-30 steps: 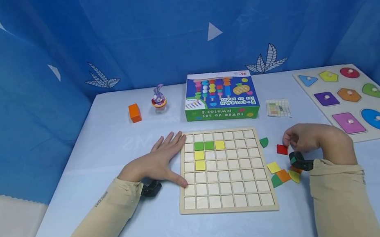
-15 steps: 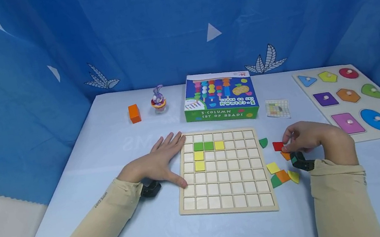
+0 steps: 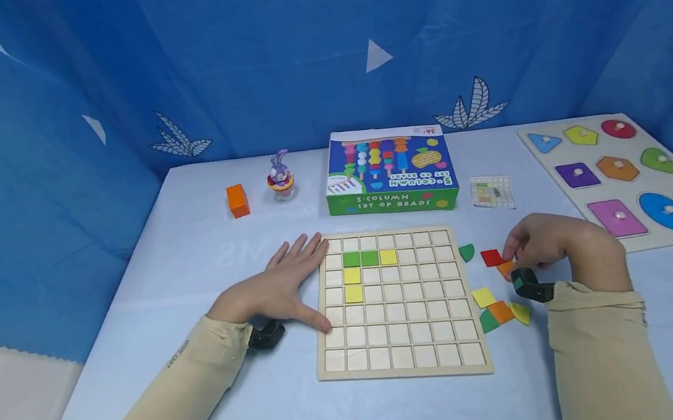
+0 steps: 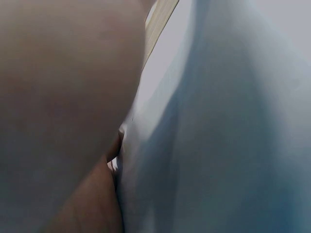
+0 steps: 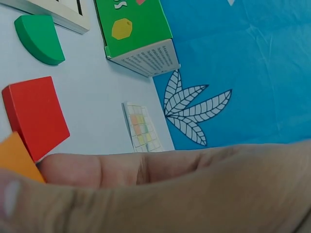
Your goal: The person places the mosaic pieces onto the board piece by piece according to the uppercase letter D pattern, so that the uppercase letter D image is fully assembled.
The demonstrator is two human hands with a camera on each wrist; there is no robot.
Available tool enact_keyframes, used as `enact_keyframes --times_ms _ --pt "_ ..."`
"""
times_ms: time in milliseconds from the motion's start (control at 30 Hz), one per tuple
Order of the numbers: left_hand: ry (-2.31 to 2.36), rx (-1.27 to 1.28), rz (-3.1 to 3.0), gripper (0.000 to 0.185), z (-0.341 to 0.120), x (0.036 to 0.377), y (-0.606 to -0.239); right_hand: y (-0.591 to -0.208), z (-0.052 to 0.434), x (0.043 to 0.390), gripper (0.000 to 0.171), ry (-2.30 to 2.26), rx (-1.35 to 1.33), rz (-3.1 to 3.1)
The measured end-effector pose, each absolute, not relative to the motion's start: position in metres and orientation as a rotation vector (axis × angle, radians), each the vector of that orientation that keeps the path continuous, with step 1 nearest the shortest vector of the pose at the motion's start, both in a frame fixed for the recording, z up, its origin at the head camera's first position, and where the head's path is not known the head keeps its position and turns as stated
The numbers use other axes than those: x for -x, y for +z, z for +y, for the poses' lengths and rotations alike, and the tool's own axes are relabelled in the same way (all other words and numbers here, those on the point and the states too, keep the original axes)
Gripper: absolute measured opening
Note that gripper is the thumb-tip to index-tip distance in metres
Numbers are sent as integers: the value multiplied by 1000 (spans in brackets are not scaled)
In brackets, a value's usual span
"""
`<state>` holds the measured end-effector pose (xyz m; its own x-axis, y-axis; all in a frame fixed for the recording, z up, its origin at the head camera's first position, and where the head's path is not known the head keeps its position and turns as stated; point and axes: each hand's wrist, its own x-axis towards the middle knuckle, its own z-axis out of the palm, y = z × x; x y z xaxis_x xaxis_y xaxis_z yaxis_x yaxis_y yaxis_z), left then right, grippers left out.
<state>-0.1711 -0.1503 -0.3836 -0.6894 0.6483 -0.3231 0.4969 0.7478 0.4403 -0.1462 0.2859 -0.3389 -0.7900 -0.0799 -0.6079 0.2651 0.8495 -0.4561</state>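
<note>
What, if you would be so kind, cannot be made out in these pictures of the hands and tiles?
- Left wrist view: the left hand fills the frame, blurred; only a sliver of the grid board shows.
- Right wrist view: the orange tile is cut off by the frame edge and a finger.
- Head view: the right hand hides its own grip, so whether it pinches the red tile is unclear.
- Head view: the pattern card is too small to read.

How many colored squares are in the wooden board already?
5: two green squares side by side in the second row, a yellow one right of them, and two yellow squares stacked below the left green. The wooden board shows fully.
</note>
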Motion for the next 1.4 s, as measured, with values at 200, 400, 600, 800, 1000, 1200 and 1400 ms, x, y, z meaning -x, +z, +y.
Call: enact_keyframes --times_ms 200,400,600,800,1000,1200,1400 --pt "450 -867 2486 144 -151 171 -384 -338 286 146 20 -711 -119 2373" --pt "450 -874 2485 145 -150 171 -383 -339 286 146 21 -738 -124 2361" --pt "440 -870 2484 145 -150 171 -382 -339 287 146 18 -712 -86 2388" --pt "435 -869 2485 145 -149 171 -382 -335 287 145 20 -713 -93 2392" --pt "436 -867 2484 145 -149 171 -382 -330 286 143 22 -697 -65 2393" --pt "436 -860 2481 145 -149 171 -381 -321 284 144 24 -686 6 2381" --pt "440 -861 2482 145 -149 171 -381 -309 278 143 27 -695 70 2397"
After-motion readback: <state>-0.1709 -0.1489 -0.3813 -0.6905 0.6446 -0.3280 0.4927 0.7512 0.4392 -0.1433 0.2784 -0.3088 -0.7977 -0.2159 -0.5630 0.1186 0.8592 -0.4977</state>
